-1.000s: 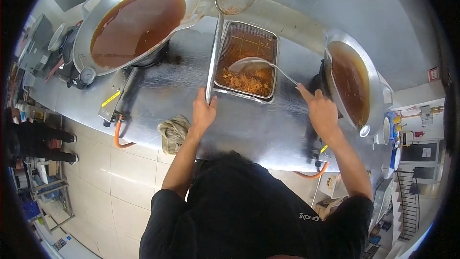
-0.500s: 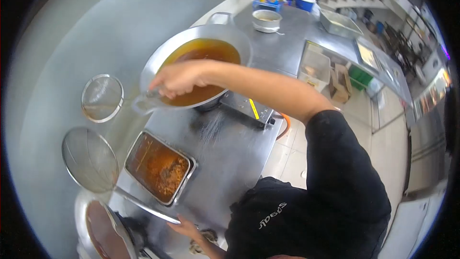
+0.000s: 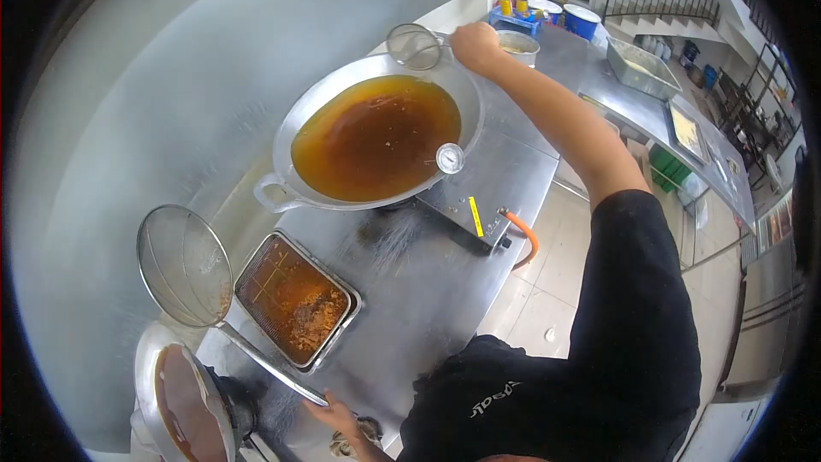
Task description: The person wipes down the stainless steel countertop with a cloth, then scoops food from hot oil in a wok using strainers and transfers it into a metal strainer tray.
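Observation:
My left hand [image 3: 335, 415], at the bottom, is closed round the handle of a large round mesh skimmer [image 3: 184, 265]. That skimmer's mesh hangs beside a metal tray [image 3: 355, 308], which has a wire rack and brown fried crumbs in it. At the top, my right hand [image 3: 475, 44] is closed on the handle of a smaller mesh strainer [image 3: 415, 47], held at the far rim of a wide metal wok [image 3: 286, 133]. Amber oil [image 3: 376, 137] fills the wok. A dial thermometer [image 3: 450, 158] sits at the wok's near right side.
The wok stands on a gas stove [image 3: 453, 218] with an orange hose [image 3: 530, 244]. A second pan [image 3: 147, 355] of brown liquid is at lower left, and a cloth [image 3: 368, 429] lies by my left hand. Beyond the wok are a round pot [image 3: 523, 47] and a rectangular pan [image 3: 643, 77].
My right hand has moved from the wok's near-left handle to its far right side, carrying the small strainer with it. The left hand still grips the large skimmer. The view has shifted slightly.

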A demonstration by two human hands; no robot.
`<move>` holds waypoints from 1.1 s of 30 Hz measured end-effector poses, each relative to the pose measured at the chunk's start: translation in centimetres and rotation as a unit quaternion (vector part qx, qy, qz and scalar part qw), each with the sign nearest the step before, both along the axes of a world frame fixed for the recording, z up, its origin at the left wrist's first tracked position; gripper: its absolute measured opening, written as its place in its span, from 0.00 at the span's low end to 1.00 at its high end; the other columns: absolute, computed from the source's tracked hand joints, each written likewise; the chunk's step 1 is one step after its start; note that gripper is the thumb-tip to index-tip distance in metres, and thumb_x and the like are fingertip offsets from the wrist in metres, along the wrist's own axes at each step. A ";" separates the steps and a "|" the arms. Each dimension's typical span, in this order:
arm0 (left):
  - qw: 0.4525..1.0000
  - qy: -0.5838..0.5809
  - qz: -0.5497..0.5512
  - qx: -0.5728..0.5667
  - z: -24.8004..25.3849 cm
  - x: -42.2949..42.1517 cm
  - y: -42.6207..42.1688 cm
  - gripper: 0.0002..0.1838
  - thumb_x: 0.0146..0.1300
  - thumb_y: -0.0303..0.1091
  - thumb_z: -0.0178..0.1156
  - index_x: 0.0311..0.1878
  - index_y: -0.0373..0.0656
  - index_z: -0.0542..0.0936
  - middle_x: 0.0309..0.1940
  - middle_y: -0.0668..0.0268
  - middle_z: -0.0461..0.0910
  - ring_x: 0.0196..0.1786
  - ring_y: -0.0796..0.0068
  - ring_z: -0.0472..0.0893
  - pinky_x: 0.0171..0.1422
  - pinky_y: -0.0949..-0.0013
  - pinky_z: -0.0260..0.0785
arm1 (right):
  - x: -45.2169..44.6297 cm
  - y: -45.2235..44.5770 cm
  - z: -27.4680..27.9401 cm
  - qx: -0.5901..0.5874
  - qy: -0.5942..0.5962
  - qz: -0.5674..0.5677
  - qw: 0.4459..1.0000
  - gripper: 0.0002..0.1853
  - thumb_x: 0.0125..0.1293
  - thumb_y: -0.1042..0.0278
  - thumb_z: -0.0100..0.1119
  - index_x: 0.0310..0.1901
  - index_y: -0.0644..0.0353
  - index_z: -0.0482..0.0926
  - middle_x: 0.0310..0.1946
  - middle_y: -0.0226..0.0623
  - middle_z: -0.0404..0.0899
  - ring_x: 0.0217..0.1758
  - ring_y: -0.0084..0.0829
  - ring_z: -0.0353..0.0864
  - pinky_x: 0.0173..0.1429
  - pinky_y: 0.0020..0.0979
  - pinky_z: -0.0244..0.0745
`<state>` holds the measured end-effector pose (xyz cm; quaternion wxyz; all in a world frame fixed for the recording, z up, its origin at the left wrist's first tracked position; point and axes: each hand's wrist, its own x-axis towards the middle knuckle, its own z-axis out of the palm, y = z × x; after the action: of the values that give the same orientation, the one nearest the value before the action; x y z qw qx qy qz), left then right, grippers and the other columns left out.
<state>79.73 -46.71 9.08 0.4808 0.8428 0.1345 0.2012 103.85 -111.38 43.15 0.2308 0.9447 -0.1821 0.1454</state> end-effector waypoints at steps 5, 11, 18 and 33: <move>1.000 0.005 -0.016 -0.004 1.0 -0.3 -1.2 0.28 0.64 0.19 0.58 0.67 0.22 0.64 0.61 0.44 0.72 0.62 0.55 0.72 0.72 0.61 0.58 | 2.0 -1.6 -4.5 -0.039 0.030 0.020 0.999 0.09 0.63 0.69 0.60 0.40 0.52 0.89 0.41 0.36 0.89 0.47 0.38 0.89 0.46 0.36 0.83; 1.000 -0.005 0.017 0.018 0.6 -0.1 -2.3 0.19 0.64 0.20 0.58 0.58 0.26 0.70 0.47 0.53 0.76 0.50 0.61 0.76 0.61 0.63 0.66 | 4.2 4.4 -8.4 0.054 0.181 0.102 0.977 0.09 0.63 0.68 0.62 0.41 0.57 0.88 0.42 0.39 0.88 0.47 0.39 0.89 0.48 0.38 0.83; 0.985 0.051 0.020 -0.161 0.3 -1.0 -2.1 0.11 0.65 0.21 0.59 0.47 0.37 0.69 0.28 0.69 0.68 0.27 0.80 0.70 0.30 0.73 0.64 | 5.1 9.8 -7.8 0.033 0.266 0.223 0.937 0.11 0.61 0.70 0.61 0.43 0.61 0.87 0.44 0.45 0.87 0.50 0.43 0.87 0.52 0.43 0.82; 0.988 0.064 -0.009 -0.141 -0.4 0.2 -1.8 0.10 0.65 0.24 0.60 0.41 0.41 0.67 0.25 0.71 0.68 0.23 0.79 0.68 0.27 0.71 0.63 | -2.8 9.2 -4.1 0.265 0.205 0.391 0.857 0.16 0.69 0.69 0.56 0.56 0.53 0.84 0.49 0.42 0.86 0.53 0.48 0.82 0.60 0.45 0.74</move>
<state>79.91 -48.48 8.70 0.5869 0.7790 0.1839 0.1217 101.03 -102.13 39.08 -0.0724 0.9721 0.2217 -0.0268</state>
